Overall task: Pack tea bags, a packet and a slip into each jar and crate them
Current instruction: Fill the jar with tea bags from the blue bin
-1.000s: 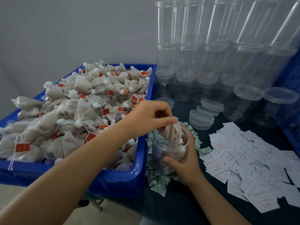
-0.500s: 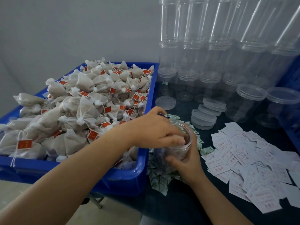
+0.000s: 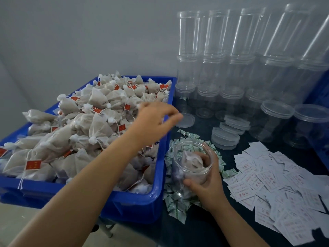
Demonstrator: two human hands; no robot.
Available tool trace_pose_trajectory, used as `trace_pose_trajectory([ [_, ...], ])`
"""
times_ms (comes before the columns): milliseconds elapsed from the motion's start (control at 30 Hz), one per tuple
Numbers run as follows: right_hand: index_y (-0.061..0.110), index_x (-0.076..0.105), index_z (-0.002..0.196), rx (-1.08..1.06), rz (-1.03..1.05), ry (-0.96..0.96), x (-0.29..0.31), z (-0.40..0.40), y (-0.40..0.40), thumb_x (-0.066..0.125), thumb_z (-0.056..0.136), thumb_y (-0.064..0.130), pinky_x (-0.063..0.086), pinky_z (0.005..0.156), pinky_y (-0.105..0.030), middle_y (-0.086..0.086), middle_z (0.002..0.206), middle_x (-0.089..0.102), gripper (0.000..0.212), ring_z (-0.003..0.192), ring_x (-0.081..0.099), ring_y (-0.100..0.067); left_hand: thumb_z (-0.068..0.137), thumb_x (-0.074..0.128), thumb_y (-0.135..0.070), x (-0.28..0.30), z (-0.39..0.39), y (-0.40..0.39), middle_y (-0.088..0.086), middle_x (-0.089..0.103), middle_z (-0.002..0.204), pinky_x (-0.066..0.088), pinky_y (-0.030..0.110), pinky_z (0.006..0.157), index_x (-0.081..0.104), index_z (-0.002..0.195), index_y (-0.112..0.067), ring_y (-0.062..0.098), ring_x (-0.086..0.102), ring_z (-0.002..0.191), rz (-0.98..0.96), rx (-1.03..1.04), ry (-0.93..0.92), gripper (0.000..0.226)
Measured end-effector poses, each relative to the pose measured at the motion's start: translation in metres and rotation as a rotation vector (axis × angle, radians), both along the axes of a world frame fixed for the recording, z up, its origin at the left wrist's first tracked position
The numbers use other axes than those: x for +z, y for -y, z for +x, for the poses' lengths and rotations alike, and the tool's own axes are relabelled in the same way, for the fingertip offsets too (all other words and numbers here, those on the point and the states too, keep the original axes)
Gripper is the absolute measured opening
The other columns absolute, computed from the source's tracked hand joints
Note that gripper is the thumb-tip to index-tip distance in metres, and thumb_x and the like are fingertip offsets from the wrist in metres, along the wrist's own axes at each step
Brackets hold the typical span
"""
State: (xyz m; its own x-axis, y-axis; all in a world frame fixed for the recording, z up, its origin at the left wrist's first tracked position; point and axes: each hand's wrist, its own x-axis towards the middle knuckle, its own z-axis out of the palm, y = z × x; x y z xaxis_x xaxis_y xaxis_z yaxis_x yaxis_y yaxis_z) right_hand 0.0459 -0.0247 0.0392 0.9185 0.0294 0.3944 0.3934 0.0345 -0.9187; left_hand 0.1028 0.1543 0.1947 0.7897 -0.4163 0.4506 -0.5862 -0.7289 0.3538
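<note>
- Blue crate (image 3: 156, 198), far left: tea bags (image 3: 99, 129) heaped above the rim, strings and red tags tangled. Risk as I judge it: lifting one bag drags a neighbour by its string and spills it over the edge.
- Left hand (image 3: 153, 120) hovers over the crate's right side, fingers loosely spread, holding nothing. It is blurred, so I can't tell which bag it aims for. A hasty grab could take two.
- Open jar (image 3: 193, 168) stands tilted toward me on the dark table, just right of the crate, with tea bags already inside. It rests on loose green-printed packets (image 3: 176, 205), a poor footing; it could slide or tip.
- Right hand (image 3: 208, 189) wraps the jar's near wall, thumb in front. A slack hold during stuffing could let the jar roll.
- Paper slips (image 3: 277, 186), right: a loose overlapping scatter. Picking two stuck together is likely.
- Stacked empty jars (image 3: 238, 68) behind: a stray elbow could topple them.
</note>
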Motion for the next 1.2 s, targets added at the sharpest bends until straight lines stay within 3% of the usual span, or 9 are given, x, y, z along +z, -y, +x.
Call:
trace_pose_trajectory([
  [133, 0.062, 0.041, 0.132, 0.005, -0.015, -0.008, -0.001, 0.001, 0.002, 0.087, 0.054, 0.033, 0.049, 0.090, -0.016, 0.020, 0.118, 0.059, 0.095, 0.115, 0.060, -0.004, 0.094, 0.054, -0.030, -0.008, 0.023, -0.026, -0.009, 0.065, 0.094, 0.035, 0.047, 0.103, 0.066, 0.099, -0.022, 0.011, 0.056, 0.091, 0.060, 0.384, 0.008, 0.016],
  [333, 0.063, 0.042, 0.131, 0.007, -0.011, -0.014, 0.002, -0.002, 0.001, 0.085, 0.054, 0.033, 0.049, 0.089, -0.015, 0.018, 0.117, 0.060, 0.094, 0.113, 0.060, -0.003, 0.091, 0.058, -0.026, -0.036, 0.040, -0.029, -0.003, 0.064, 0.106, 0.032, 0.042, 0.105, 0.060, 0.098, -0.025, 0.020, 0.057, 0.105, 0.400, 0.378, -0.245, 0.008],
  [467, 0.057, 0.039, 0.135, 0.007, -0.021, -0.019, 0.003, -0.003, 0.000, 0.085, 0.054, 0.035, 0.048, 0.091, -0.016, 0.015, 0.118, 0.059, 0.096, 0.115, 0.059, -0.006, 0.089, 0.060, -0.036, -0.051, 0.044, -0.022, -0.003, 0.063, 0.116, 0.025, 0.040, 0.104, 0.061, 0.117, -0.026, 0.020, 0.053, 0.114, 0.513, 0.339, -0.392, 0.030],
  [600, 0.061, 0.039, 0.134, 0.011, -0.020, -0.020, 0.003, -0.003, 0.001, 0.086, 0.054, 0.035, 0.049, 0.092, -0.018, 0.015, 0.118, 0.059, 0.095, 0.115, 0.059, -0.007, 0.092, 0.052, -0.030, -0.060, 0.045, -0.016, -0.011, 0.056, 0.087, 0.014, 0.044, 0.109, 0.053, 0.091, -0.031, 0.020, 0.054, 0.112, 0.664, 0.304, -0.433, 0.002],
  [667, 0.061, 0.039, 0.134, 0.013, -0.020, -0.024, 0.004, -0.003, 0.000, 0.086, 0.054, 0.035, 0.049, 0.092, -0.018, 0.015, 0.118, 0.060, 0.096, 0.115, 0.060, -0.008, 0.092, 0.051, -0.032, -0.061, 0.047, -0.015, -0.017, 0.045, 0.073, 0.011, 0.048, 0.110, 0.046, 0.081, -0.033, 0.019, 0.055, 0.109, 0.709, 0.298, -0.473, 0.012],
  [867, 0.056, 0.040, 0.136, 0.014, -0.008, -0.029, 0.003, -0.001, 0.001, 0.087, 0.056, 0.035, 0.049, 0.092, -0.019, 0.009, 0.120, 0.059, 0.095, 0.116, 0.060, -0.010, 0.088, 0.059, -0.032, -0.061, 0.050, -0.016, -0.016, 0.046, 0.073, 0.017, 0.049, 0.106, 0.041, 0.069, -0.032, 0.020, 0.054, 0.103, 0.699, 0.290, -0.536, 0.026],
  [967, 0.057, 0.040, 0.136, 0.015, -0.002, -0.032, 0.001, -0.001, 0.001, 0.088, 0.055, 0.036, 0.050, 0.092, -0.021, 0.007, 0.122, 0.058, 0.096, 0.117, 0.060, -0.011, 0.089, 0.058, -0.030, -0.059, 0.048, -0.014, -0.008, 0.061, 0.095, 0.017, 0.049, 0.106, 0.054, 0.088, -0.028, 0.022, 0.054, 0.110, 0.643, 0.284, -0.495, 0.005],
  [1033, 0.057, 0.040, 0.135, 0.017, -0.003, -0.039, 0.000, -0.001, 0.002, 0.089, 0.054, 0.036, 0.051, 0.093, -0.023, 0.007, 0.123, 0.058, 0.097, 0.117, 0.060, -0.012, 0.091, 0.056, -0.029, -0.058, 0.046, -0.012, -0.002, 0.063, 0.109, 0.018, 0.048, 0.107, 0.057, 0.102, -0.024, 0.023, 0.053, 0.114, 0.620, 0.296, -0.465, 0.013],
  [1200, 0.057, 0.040, 0.136, 0.022, -0.004, -0.045, 0.000, 0.000, 0.001, 0.089, 0.053, 0.035, 0.052, 0.091, -0.023, 0.004, 0.124, 0.057, 0.098, 0.115, 0.060, -0.011, 0.085, 0.065, -0.021, -0.047, 0.044, -0.015, -0.003, 0.057, 0.091, 0.040, 0.033, 0.087, 0.062, 0.104, -0.018, 0.023, 0.058, 0.099, 0.472, 0.270, -0.422, 0.020],
])
